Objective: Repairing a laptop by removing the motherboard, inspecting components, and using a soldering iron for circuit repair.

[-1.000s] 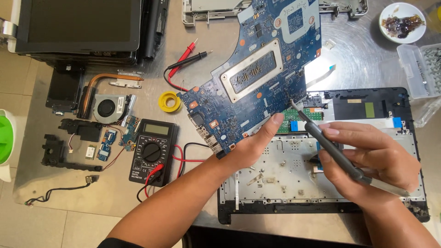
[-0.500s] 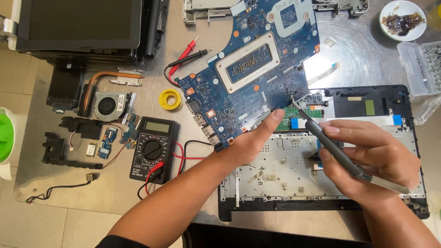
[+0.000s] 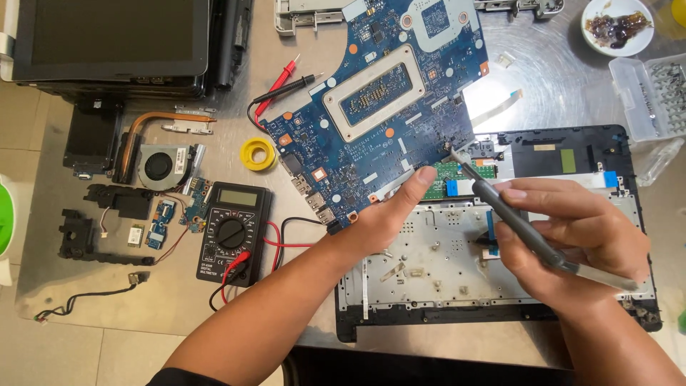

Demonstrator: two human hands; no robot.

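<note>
Our left hand pinches the blue motherboard by its lower edge, frame centre; it looks thin, light and fragile. Our right hand is closed round a grey screwdriver.

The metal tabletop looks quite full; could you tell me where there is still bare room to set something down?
Bare metal table lies between the blue motherboard, white dish and clear parts box, and below the multimeter near the loose cable. Around the cooling fan it is crowded.
</note>
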